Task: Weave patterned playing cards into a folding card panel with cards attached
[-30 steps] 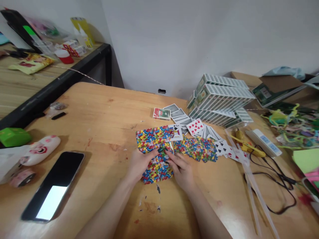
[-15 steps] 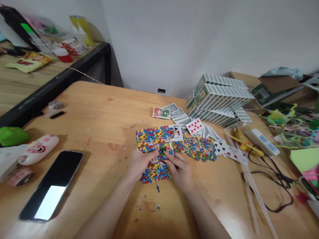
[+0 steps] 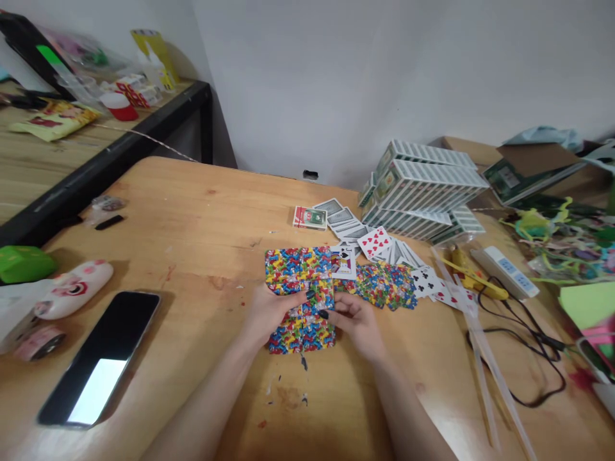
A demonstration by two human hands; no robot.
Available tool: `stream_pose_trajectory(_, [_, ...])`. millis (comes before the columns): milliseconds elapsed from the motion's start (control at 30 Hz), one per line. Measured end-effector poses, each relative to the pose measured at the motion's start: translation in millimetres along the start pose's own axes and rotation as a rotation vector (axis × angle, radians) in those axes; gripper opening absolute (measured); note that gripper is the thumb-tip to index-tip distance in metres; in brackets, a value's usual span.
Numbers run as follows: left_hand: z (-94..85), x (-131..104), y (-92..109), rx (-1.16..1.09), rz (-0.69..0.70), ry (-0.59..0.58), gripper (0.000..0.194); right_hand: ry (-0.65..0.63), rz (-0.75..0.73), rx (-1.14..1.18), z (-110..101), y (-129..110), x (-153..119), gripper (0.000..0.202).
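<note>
A colourful patterned card piece (image 3: 298,269), made of several joined sections, lies on the wooden table (image 3: 202,211) in front of me. My left hand (image 3: 269,310) grips its left side, fingertips pressed on the middle. My right hand (image 3: 358,323) holds its right edge, thumb and fingers pinching near the centre. A jack playing card (image 3: 343,261) sticks out at the piece's top right. More patterned cards (image 3: 384,285) lie just to the right.
Loose playing cards (image 3: 377,243), a small card box (image 3: 310,218) and stacked card packs (image 3: 423,189) sit behind. A phone (image 3: 100,358) and pink toy (image 3: 72,288) lie left. A power strip (image 3: 504,272), cable (image 3: 528,358) and clear sticks (image 3: 485,365) are right.
The patterned piece has turned slightly, now squarer to me. My right hand slid a little to the right along its edge; my left hand stayed put.
</note>
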State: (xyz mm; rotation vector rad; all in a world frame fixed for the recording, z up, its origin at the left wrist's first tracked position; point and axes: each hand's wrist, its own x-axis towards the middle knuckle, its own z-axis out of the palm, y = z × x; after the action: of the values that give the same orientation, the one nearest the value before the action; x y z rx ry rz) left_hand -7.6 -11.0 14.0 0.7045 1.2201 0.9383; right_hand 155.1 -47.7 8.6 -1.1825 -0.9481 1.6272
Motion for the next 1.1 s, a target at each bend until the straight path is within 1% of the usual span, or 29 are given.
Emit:
stream_pose_trajectory(100, [1.5, -2, 0, 0.024, -0.025, -0.052, 0.033, -0.01, 0.088, 0.053, -4, -4, 0, 0.016])
stream_pose_trajectory(200, [1.7, -4, 2, 0.047, -0.05, -0.107, 0.031, -0.083, 0.152, 0.071, -5, -6, 2, 0.016])
stream_pose_trajectory(267, [1.5, -5, 3, 0.066, -0.06, -0.12, 0.032, -0.107, 0.163, 0.057, -5, -7, 3, 0.017])
stream_pose_trajectory(333, [1.5, -5, 5, 0.076, -0.061, -0.116, 0.032, -0.091, 0.156, 0.045, -4, -7, 4, 0.016])
stream_pose_trajectory(467, [1.8, -4, 6, 0.058, -0.052, -0.117, 0.034, 0.0, 0.105, 0.003, -2, -3, 5, 0.019])
stream_pose_trajectory(567, [1.9, -4, 6, 0.06, -0.054, -0.109, 0.033, 0.14, 0.025, -0.127, -2, 4, 6, 0.031])
stream_pose_trajectory(633, [2.2, -5, 6, 0.071, -0.057, -0.109, 0.033, 0.191, -0.021, -0.212, -2, 7, 6, 0.035])
stream_pose_trajectory(667, [2.6, -5, 6, 0.088, -0.052, -0.11, 0.033, 0.193, -0.044, -0.232, -3, 8, 7, 0.033])
stream_pose_trajectory(767, [4.8, -6, 5, 0.173, -0.02, -0.109, 0.029, 0.152, -0.118, -0.185, -2, 8, 8, 0.016])
stream_pose_trajectory(800, [5.6, -6, 4, 0.205, -0.01, -0.104, 0.028, 0.149, -0.14, -0.148, -1, 8, 8, 0.016])
stream_pose_trajectory(867, [6.9, -7, 2, 0.252, 0.008, -0.086, 0.026, 0.156, -0.17, -0.086, 1, 8, 10, 0.022])
stream_pose_trajectory(933, [7.6, -7, 1, 0.278, 0.026, -0.063, 0.024, 0.179, -0.193, -0.056, 3, 9, 11, 0.023])
stream_pose_trajectory(1033, [7.3, -6, 1, 0.245, 0.016, -0.075, 0.025, 0.235, -0.219, -0.075, 3, 10, 10, 0.024])
stream_pose_trajectory(1100, [5.8, -6, 3, 0.197, -0.019, -0.094, 0.027, 0.222, -0.201, -0.123, -1, 11, 9, 0.022])
